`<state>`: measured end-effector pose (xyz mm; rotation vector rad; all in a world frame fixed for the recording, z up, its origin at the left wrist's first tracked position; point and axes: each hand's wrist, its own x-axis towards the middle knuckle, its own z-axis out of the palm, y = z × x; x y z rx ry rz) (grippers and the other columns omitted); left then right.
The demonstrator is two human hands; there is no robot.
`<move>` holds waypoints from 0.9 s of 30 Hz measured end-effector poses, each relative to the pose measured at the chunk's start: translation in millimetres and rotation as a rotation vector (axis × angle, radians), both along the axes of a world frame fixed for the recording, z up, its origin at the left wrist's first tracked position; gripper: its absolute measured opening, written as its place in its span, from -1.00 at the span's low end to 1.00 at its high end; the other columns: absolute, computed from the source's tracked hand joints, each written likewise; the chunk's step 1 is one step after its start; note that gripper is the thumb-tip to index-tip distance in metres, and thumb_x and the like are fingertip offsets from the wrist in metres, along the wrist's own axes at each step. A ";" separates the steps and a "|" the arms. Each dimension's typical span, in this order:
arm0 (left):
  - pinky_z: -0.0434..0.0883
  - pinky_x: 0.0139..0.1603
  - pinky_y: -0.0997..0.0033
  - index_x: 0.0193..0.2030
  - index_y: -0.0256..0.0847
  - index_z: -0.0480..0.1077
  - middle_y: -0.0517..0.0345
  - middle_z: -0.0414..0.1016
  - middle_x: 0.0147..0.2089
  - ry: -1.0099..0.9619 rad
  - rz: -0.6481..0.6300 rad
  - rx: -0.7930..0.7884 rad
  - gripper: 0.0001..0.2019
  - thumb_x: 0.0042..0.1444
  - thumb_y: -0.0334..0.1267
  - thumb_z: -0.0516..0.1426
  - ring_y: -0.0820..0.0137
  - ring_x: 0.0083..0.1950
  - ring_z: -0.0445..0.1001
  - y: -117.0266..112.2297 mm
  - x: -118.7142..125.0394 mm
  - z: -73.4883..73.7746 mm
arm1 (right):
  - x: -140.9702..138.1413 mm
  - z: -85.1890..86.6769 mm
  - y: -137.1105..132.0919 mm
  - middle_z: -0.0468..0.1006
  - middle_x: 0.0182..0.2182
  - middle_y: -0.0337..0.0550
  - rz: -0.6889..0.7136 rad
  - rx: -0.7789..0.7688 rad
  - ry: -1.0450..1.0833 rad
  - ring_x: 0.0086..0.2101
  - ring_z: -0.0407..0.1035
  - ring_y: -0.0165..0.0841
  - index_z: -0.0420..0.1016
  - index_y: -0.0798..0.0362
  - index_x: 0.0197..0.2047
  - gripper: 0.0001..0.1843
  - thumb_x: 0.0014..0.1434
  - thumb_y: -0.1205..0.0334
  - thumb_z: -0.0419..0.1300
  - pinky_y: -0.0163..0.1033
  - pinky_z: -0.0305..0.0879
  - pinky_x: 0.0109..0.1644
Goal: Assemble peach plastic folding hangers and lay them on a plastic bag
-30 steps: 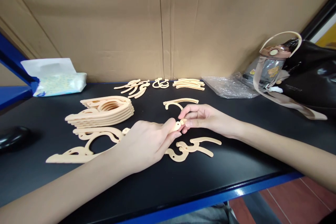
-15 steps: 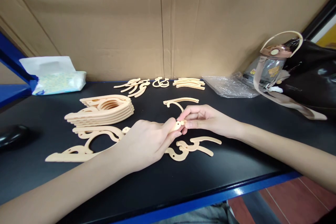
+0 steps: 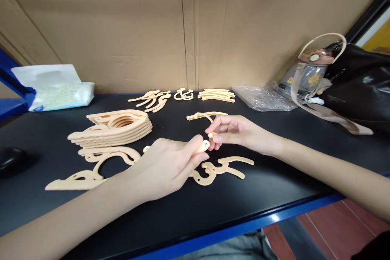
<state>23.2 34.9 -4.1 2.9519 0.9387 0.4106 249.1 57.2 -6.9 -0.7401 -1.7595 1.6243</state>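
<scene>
1. Cream holed piece (image 3: 206, 144) sat pinched between the left hand's (image 3: 172, 165) thumb and fingers, above the table (image 3: 274, 183); its pierced end stuck out uncovered, apparently so the hole stayed reachable.
2. Thumb and fingertips of the right hand (image 3: 233, 132) pinched a small cream tip (image 3: 211, 135) just beside that end, seemingly apart from it; such a light grip probably gave fine control.
3. Stacked hangers (image 3: 118, 133) lay nested, likely to save room, while matching loose strips (image 3: 219, 98) lay together farther back, as if sorted by shape.
4. All these parts looked like smooth plastic, curved and round-ended; the clear bag (image 3: 252, 99) was thin and crinkled.
</scene>
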 end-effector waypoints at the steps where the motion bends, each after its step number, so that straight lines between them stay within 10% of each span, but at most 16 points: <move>1: 0.03 -0.59 0.46 -0.27 -0.14 0.10 0.39 0.28 -0.60 -0.016 -0.009 0.001 -0.84 0.36 -0.23 -0.16 0.43 -0.65 0.29 0.0 -0.6 -0.1 | 0.1 -0.6 0.3 0.58 -0.33 -0.18 -0.011 -0.001 -0.006 -0.33 0.46 -0.49 0.42 0.15 -0.17 -0.86 0.19 0.32 0.23 -0.31 0.40 -0.15; 27: 0.20 -0.55 0.43 -0.29 -0.19 0.16 0.24 0.40 -0.45 -0.114 -0.227 0.377 -0.82 0.36 -0.28 -0.12 0.45 -0.53 0.35 1.3 0.1 -0.7 | -4.7 13.0 -26.2 0.54 -0.43 -0.24 -0.135 0.539 -0.165 -0.40 0.40 -0.47 0.53 0.12 -0.30 -0.92 0.14 0.29 0.27 -0.34 0.36 -0.28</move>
